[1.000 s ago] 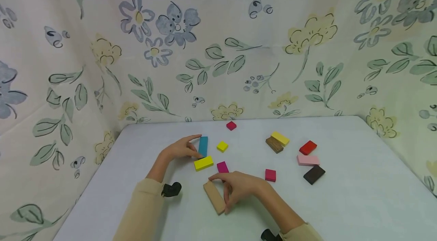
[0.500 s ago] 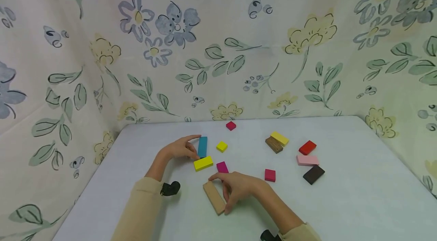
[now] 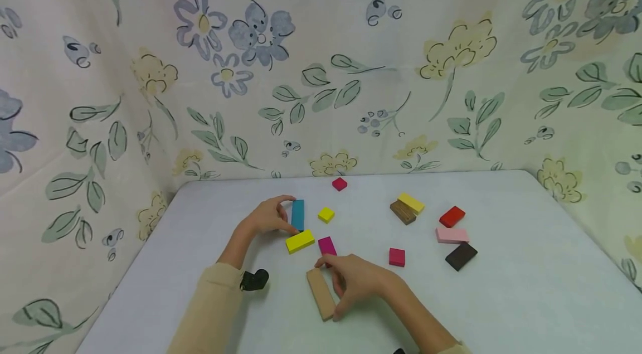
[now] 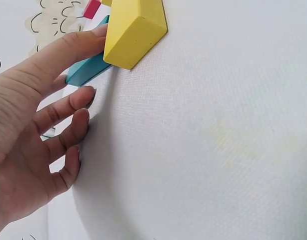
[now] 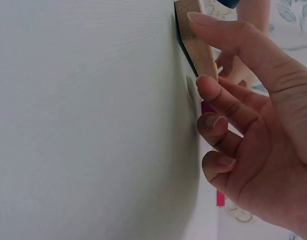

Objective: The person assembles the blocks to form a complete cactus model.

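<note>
Thumb and index finger of my left hand (image 3: pixel 267 216) pinch a blue block (image 3: pixel 298 215) at its two ends; it lies lengthwise away from me. A yellow rectangular block (image 3: pixel 300 241) sits by the thumb tip and partly covers the blue block (image 4: pixel 88 69) in the left wrist view. Nearer to me, the right hand (image 3: pixel 358 280) spans a plain wooden block (image 3: pixel 321 294), thumb at its near end and index finger at its far end. A magenta block (image 3: pixel 327 246) lies just beyond the right index finger, which partly hides it. The other fingers are loosely bent.
Behind lie a small yellow block (image 3: pixel 326 214) and a red one (image 3: pixel 339 184). To the right are a crimson block (image 3: pixel 397 257), a brown block (image 3: pixel 403 212) touching a yellow one (image 3: pixel 411 203), then red (image 3: pixel 452 217), pink (image 3: pixel 452 235) and dark brown (image 3: pixel 461 256) blocks. A floral curtain surrounds the table.
My right hand and the wooden block have shifted slightly to the right and towards me, the block turning a little. The left hand holds nearly the same spot.
</note>
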Demonstrator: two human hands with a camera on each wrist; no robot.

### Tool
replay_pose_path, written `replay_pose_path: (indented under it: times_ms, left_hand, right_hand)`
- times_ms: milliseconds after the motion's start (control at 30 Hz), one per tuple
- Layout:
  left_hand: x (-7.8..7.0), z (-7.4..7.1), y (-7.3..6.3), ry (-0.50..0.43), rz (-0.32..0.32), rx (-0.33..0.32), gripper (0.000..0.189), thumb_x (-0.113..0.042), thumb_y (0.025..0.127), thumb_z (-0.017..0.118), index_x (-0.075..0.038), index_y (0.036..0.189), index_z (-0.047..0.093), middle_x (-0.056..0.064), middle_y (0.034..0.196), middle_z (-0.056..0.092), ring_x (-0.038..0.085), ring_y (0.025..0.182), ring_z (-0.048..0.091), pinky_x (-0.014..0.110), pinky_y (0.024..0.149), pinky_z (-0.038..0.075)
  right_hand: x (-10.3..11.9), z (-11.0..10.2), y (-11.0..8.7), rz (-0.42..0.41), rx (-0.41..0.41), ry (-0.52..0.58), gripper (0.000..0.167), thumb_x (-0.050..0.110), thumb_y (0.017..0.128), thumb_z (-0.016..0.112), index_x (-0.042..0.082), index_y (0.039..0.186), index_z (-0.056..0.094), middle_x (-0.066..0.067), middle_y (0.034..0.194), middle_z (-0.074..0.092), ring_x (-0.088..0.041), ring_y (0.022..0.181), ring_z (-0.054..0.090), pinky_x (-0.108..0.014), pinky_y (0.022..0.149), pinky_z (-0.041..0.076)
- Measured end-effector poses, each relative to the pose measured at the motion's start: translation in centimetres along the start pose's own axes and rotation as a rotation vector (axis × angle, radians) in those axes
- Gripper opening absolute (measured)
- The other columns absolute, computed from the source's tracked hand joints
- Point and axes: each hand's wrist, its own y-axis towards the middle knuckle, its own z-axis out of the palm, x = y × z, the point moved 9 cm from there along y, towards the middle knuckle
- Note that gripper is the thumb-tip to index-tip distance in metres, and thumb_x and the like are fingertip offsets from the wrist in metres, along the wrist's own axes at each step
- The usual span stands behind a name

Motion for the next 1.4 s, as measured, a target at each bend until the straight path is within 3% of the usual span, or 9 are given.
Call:
replay_pose_path:
  times_ms: [67,233,500,867,1167,1400]
  left_hand:
    - [0.0,-0.2,-0.1,0.013,0.01,-0.022,0.087,-0.025,0.079,0.094,-0.008,0.152,0.05,0.004,0.091,0.066,0.02,0.084,0.057,0.036,0.081,0.052]
    - [0.3,-0.8,-0.6,0.003,0.006,-0.08,0.092,-0.028,0.077,0.096,-0.008,0.153,0.047,0.006,0.105,0.07,0.023,0.098,0.059,0.052,0.102,0.051]
    - [0.6,-1.3,-1.0,-0.059,-0.018,-0.123,0.092,-0.029,0.078,0.095,-0.006,0.152,0.045,0.009,0.109,0.07,0.021,0.087,0.059,0.04,0.087,0.055]
    - [-0.3,-0.7,-1.6,-0.11,-0.037,-0.201,0.096,-0.027,0.078,0.096,-0.006,0.154,0.041,0.012,0.113,0.067,0.023,0.089,0.06,0.038,0.087,0.057]
    - [-1.8,0.3,-2.5,-0.149,-0.038,-0.236,0.095,-0.024,0.079,0.095,-0.009,0.155,0.041,0.009,0.112,0.067,0.022,0.091,0.064,0.041,0.092,0.059]
    - [-3.6,1.0,-3.3,-0.123,0.003,-0.238,0.093,-0.022,0.079,0.095,-0.008,0.154,0.042,0.008,0.109,0.067,0.02,0.087,0.062,0.037,0.086,0.061]
  right_hand:
    - [0.3,-0.1,-0.4,-0.013,-0.008,0.004,0.08,0.035,0.075,0.097,0.028,0.141,0.052,0.012,0.077,0.064,-0.006,0.07,0.061,-0.023,0.069,0.054]
    - [3.6,-0.9,-2.6,-0.007,-0.018,-0.01,0.077,0.026,0.077,0.095,0.018,0.141,0.053,0.01,0.078,0.067,-0.005,0.075,0.061,-0.022,0.069,0.051]
    - [4.0,-1.5,-4.5,0.025,-0.046,-0.011,0.077,0.028,0.08,0.093,0.017,0.143,0.049,0.013,0.083,0.068,-0.004,0.08,0.059,-0.02,0.068,0.049]
    - [-0.7,-1.4,-5.1,0.006,-0.092,0.053,0.088,0.042,0.078,0.094,0.024,0.149,0.046,0.013,0.087,0.07,-0.006,0.079,0.06,-0.021,0.066,0.052]
    - [0.2,-2.4,-6.7,0.086,-0.15,0.058,0.089,0.042,0.077,0.094,0.022,0.148,0.045,0.01,0.086,0.07,-0.01,0.076,0.06,-0.022,0.066,0.053]
    - [2.8,-3.2,-8.0,0.131,-0.201,0.074,0.085,0.021,0.077,0.095,0.01,0.146,0.047,0.003,0.084,0.068,-0.016,0.073,0.059,-0.023,0.063,0.05]
